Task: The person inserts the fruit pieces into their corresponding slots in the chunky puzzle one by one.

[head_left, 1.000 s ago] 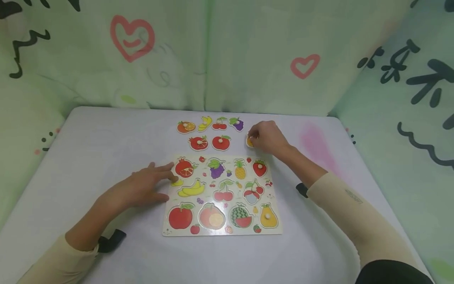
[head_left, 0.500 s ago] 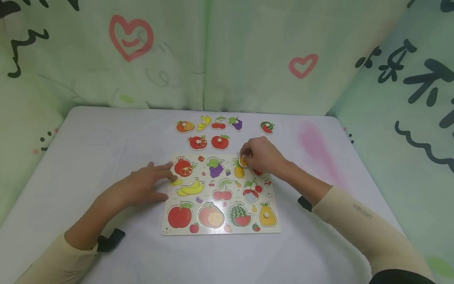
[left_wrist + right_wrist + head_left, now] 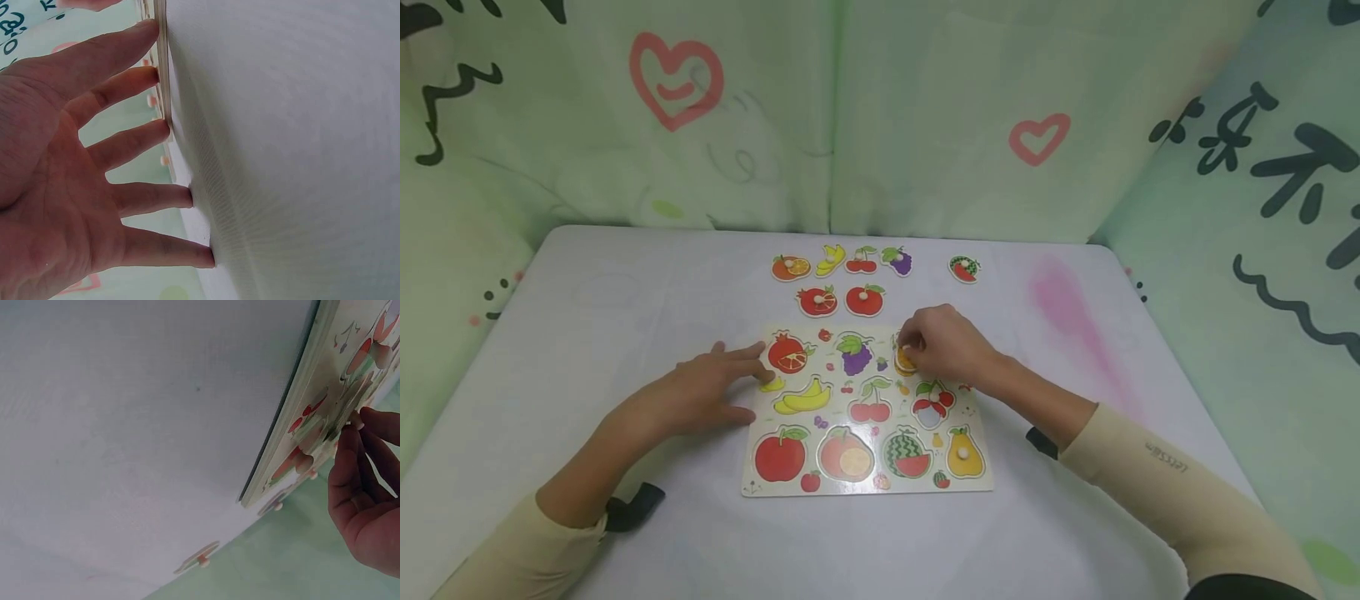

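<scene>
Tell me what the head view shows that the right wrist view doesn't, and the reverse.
Only the head view: the left hand, fingers at the board's left edge; the pear piece in its slot; and the loose pieces' pictures clearly enough to name, such as the watermelon.

Only the right wrist view: the pale knob pinched between thumb and fingertips, which the head view hides.

Both: the right hand, the yellow piece it holds, the puzzle board and some loose pieces beyond it.

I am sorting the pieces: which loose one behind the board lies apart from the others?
The watermelon piece, beyond the right hand: a wide gap separates it from the other six pieces.
</scene>
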`<state>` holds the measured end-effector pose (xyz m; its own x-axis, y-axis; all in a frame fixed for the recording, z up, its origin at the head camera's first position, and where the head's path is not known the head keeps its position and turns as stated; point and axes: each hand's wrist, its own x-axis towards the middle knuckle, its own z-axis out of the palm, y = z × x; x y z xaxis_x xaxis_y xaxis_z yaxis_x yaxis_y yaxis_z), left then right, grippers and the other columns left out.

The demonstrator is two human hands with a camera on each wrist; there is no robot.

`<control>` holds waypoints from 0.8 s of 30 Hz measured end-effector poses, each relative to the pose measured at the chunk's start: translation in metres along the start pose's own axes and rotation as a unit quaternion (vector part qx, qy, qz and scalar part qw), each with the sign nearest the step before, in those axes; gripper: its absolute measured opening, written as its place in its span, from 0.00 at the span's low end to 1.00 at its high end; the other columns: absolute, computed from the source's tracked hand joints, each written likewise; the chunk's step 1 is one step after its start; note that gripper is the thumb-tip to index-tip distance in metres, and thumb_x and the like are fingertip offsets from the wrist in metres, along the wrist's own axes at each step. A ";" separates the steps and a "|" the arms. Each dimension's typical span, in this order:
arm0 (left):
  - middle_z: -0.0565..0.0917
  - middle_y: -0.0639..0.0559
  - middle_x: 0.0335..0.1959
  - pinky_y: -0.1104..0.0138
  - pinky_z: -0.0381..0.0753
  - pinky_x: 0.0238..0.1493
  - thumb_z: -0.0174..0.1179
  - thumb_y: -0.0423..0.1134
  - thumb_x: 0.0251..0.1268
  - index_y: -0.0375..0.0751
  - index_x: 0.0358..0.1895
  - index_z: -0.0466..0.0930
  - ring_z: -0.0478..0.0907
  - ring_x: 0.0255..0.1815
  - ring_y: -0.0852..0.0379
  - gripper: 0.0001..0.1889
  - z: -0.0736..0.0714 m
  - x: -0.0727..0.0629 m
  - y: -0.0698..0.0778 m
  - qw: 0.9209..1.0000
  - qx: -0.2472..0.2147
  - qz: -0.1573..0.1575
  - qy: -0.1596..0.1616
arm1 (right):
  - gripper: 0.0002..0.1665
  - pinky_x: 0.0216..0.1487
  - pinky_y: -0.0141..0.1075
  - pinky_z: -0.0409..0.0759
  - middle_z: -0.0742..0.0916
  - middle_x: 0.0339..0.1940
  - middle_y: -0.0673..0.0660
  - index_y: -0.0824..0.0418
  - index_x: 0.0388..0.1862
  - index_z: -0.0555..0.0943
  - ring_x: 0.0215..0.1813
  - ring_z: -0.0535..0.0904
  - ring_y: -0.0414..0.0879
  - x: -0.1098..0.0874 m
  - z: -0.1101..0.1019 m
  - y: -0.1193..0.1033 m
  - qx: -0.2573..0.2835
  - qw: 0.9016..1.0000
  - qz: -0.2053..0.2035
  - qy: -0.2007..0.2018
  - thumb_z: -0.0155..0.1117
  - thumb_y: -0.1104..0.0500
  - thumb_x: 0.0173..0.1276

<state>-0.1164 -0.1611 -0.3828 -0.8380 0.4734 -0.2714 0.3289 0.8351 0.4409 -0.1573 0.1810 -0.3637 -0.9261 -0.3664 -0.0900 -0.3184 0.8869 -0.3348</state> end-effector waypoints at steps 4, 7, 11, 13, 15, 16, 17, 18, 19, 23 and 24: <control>0.67 0.42 0.81 0.22 0.66 0.64 0.77 0.44 0.58 0.55 0.63 0.83 0.56 0.78 0.19 0.27 0.000 0.000 0.001 1.000 0.000 0.000 -0.001 | 0.09 0.38 0.32 0.85 0.90 0.37 0.53 0.61 0.45 0.91 0.37 0.81 0.46 -0.001 0.002 -0.002 0.004 1.000 -0.004 -0.003 0.72 0.63 0.67; 0.67 0.42 0.81 0.22 0.66 0.64 0.77 0.44 0.58 0.55 0.63 0.83 0.56 0.78 0.19 0.27 -0.001 -0.001 0.001 1.000 -0.001 0.000 0.000 | 0.08 0.39 0.32 0.85 0.91 0.37 0.53 0.61 0.44 0.92 0.37 0.81 0.45 -0.001 0.003 -0.004 0.004 1.000 -0.007 -0.003 0.72 0.63 0.67; 0.67 0.43 0.81 0.23 0.66 0.64 0.77 0.45 0.58 0.55 0.63 0.83 0.56 0.79 0.19 0.27 -0.001 -0.001 0.001 1.000 0.000 -0.001 0.001 | 0.08 0.40 0.33 0.85 0.91 0.37 0.53 0.60 0.44 0.92 0.37 0.81 0.45 -0.002 0.002 -0.005 0.001 1.000 -0.009 -0.003 0.72 0.63 0.67; 0.67 0.43 0.81 0.23 0.66 0.64 0.77 0.45 0.58 0.56 0.63 0.83 0.56 0.79 0.19 0.28 -0.001 -0.001 0.001 1.000 -0.001 -0.002 0.001 | 0.07 0.40 0.33 0.85 0.91 0.37 0.53 0.60 0.43 0.92 0.37 0.81 0.45 -0.003 0.002 -0.006 0.001 1.000 -0.011 -0.004 0.72 0.63 0.67; 0.67 0.43 0.81 0.22 0.66 0.64 0.77 0.45 0.58 0.56 0.63 0.83 0.56 0.79 0.19 0.28 -0.001 -0.001 0.001 1.000 0.000 -0.004 0.001 | 0.07 0.40 0.33 0.85 0.91 0.37 0.53 0.60 0.43 0.92 0.37 0.81 0.45 -0.003 0.003 -0.005 0.001 1.000 -0.014 -0.004 0.72 0.63 0.67; 0.67 0.43 0.81 0.22 0.66 0.64 0.77 0.45 0.58 0.56 0.63 0.83 0.56 0.79 0.20 0.28 -0.001 -0.001 0.001 1.000 0.000 -0.004 0.002 | 0.07 0.41 0.33 0.85 0.91 0.37 0.53 0.60 0.43 0.92 0.37 0.81 0.45 -0.003 0.004 -0.005 0.000 1.000 -0.016 -0.005 0.72 0.63 0.68; 0.67 0.43 0.81 0.22 0.65 0.64 0.77 0.45 0.58 0.56 0.64 0.83 0.56 0.79 0.20 0.28 -0.001 -0.001 0.001 1.000 0.000 -0.005 0.001 | 0.07 0.41 0.33 0.85 0.91 0.37 0.53 0.60 0.42 0.92 0.37 0.80 0.45 -0.002 0.004 -0.005 0.000 1.000 -0.018 -0.005 0.72 0.63 0.68; 0.67 0.43 0.81 0.22 0.65 0.64 0.77 0.45 0.58 0.56 0.64 0.83 0.56 0.79 0.20 0.28 -0.001 -0.001 0.001 1.000 -0.001 -0.005 0.001 | 0.06 0.41 0.33 0.85 0.91 0.37 0.52 0.59 0.42 0.92 0.37 0.80 0.45 -0.002 0.004 -0.004 -0.001 1.000 -0.020 -0.005 0.72 0.63 0.68; 0.67 0.43 0.81 0.22 0.65 0.64 0.77 0.45 0.58 0.56 0.64 0.83 0.56 0.79 0.20 0.28 -0.001 -0.001 0.001 1.000 0.000 -0.004 0.001 | 0.06 0.41 0.33 0.84 0.91 0.37 0.52 0.59 0.42 0.92 0.37 0.80 0.44 -0.002 0.005 -0.004 -0.001 1.000 -0.021 -0.004 0.72 0.63 0.68; 0.67 0.43 0.81 0.21 0.64 0.64 0.77 0.45 0.58 0.56 0.64 0.83 0.56 0.79 0.20 0.28 -0.001 -0.001 0.001 1.000 -0.001 -0.004 0.000 | 0.06 0.41 0.33 0.85 0.91 0.37 0.52 0.59 0.42 0.92 0.37 0.80 0.45 -0.002 0.006 -0.003 -0.002 1.000 -0.021 -0.004 0.72 0.63 0.67; 0.67 0.43 0.81 0.21 0.64 0.64 0.77 0.45 0.58 0.56 0.63 0.83 0.56 0.79 0.20 0.28 -0.001 -0.001 0.001 1.000 -0.002 -0.003 -0.001 | 0.06 0.42 0.33 0.85 0.91 0.37 0.52 0.59 0.42 0.92 0.37 0.80 0.45 -0.002 0.006 -0.002 0.000 1.000 -0.020 -0.005 0.72 0.63 0.68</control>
<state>-0.1160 -0.1611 -0.3817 -0.8396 0.4680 -0.2759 0.3217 0.8375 0.4417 -0.1534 0.1781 -0.3684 -0.9103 -0.4050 -0.0853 -0.3560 0.8714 -0.3376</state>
